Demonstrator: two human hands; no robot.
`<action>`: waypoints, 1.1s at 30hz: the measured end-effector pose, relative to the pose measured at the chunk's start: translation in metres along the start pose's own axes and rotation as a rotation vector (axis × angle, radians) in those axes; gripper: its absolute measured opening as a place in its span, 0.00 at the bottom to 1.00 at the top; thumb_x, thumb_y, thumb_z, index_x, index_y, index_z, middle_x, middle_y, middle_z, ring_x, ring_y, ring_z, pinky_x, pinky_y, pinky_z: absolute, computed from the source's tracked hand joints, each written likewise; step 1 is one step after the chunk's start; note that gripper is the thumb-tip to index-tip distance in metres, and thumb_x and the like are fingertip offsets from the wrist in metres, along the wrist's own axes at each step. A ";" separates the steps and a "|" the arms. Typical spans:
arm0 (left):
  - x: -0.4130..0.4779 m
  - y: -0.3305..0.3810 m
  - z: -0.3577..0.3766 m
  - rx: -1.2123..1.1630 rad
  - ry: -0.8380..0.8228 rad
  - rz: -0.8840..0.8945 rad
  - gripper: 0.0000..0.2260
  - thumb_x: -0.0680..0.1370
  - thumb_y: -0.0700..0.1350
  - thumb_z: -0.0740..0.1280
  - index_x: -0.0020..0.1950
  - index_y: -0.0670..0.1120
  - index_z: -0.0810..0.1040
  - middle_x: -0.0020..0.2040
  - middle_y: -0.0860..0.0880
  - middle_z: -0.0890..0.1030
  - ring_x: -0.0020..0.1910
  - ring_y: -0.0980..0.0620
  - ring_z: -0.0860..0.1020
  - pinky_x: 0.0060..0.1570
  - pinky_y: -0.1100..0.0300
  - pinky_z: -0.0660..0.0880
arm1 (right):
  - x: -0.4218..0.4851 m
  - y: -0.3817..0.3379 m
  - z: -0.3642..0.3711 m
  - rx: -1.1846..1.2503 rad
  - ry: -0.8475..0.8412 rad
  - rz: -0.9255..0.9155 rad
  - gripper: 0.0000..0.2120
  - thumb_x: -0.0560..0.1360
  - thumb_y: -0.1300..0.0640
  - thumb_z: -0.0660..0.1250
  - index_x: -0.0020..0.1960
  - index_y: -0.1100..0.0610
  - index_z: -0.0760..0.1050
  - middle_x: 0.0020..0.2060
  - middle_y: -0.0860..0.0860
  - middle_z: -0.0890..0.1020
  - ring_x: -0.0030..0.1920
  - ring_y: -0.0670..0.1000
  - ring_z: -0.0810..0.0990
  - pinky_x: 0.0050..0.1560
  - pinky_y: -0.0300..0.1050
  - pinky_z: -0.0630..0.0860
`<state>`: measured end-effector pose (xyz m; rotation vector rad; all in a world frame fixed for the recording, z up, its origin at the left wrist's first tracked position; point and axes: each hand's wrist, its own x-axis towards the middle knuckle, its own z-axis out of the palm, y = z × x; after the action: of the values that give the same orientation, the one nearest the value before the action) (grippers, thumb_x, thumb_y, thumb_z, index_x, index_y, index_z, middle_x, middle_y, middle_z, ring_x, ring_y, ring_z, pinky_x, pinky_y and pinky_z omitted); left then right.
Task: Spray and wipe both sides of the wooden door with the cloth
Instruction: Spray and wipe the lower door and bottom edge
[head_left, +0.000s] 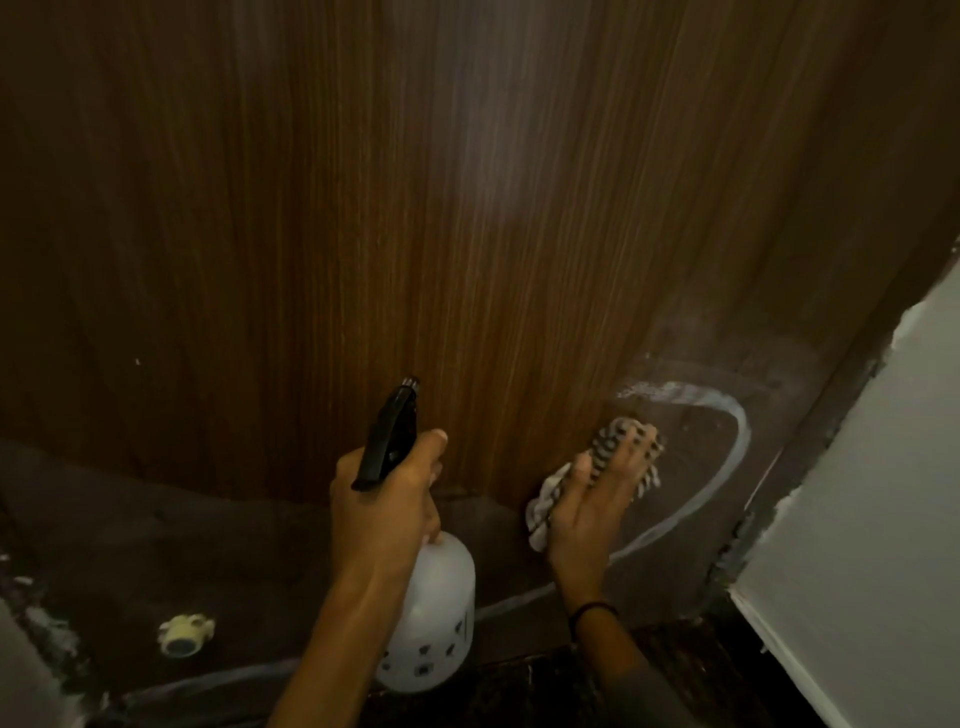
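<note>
Right hand (592, 499), fingers straight, pins the soft, probably damp cloth (541, 514) under its palm near the door (363, 208)'s right edge; left hand (384, 499) grips the bottle (441, 623).

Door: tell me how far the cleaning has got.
Done: some spraying and wiping, judging by the white streak arcing across the lower door. In hand: the right hand presses the cloth there; the left hand holds the bottle. Left: that streak, the wood above, and the unseen other side.

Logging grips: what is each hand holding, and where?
The left hand grips the bottle at its neck; right hand presses the cloth on the door.
</note>
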<state>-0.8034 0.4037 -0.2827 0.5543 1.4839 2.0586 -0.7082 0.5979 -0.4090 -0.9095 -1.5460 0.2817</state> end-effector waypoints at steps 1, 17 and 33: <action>0.000 -0.001 0.000 -0.004 -0.004 -0.002 0.11 0.79 0.43 0.70 0.39 0.40 0.75 0.28 0.47 0.72 0.16 0.56 0.63 0.25 0.59 0.64 | -0.001 -0.009 0.004 0.065 0.052 0.129 0.29 0.85 0.46 0.49 0.81 0.40 0.39 0.83 0.51 0.44 0.82 0.53 0.42 0.80 0.62 0.47; -0.002 -0.025 0.021 -0.017 -0.034 -0.029 0.12 0.78 0.44 0.73 0.34 0.45 0.80 0.23 0.47 0.75 0.24 0.52 0.71 0.30 0.57 0.68 | -0.014 -0.033 -0.020 -0.145 -0.506 -0.467 0.45 0.80 0.66 0.68 0.83 0.43 0.43 0.82 0.46 0.42 0.82 0.53 0.41 0.77 0.46 0.45; -0.015 -0.023 0.046 0.243 -0.295 -0.078 0.13 0.79 0.45 0.71 0.35 0.43 0.76 0.24 0.50 0.73 0.20 0.55 0.69 0.25 0.61 0.69 | 0.015 -0.034 -0.084 0.072 -0.502 0.141 0.28 0.85 0.55 0.59 0.82 0.48 0.53 0.81 0.40 0.52 0.79 0.39 0.51 0.75 0.29 0.51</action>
<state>-0.7599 0.4336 -0.2901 0.8412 1.5567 1.6634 -0.6431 0.5585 -0.3579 -0.9359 -1.9158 0.7049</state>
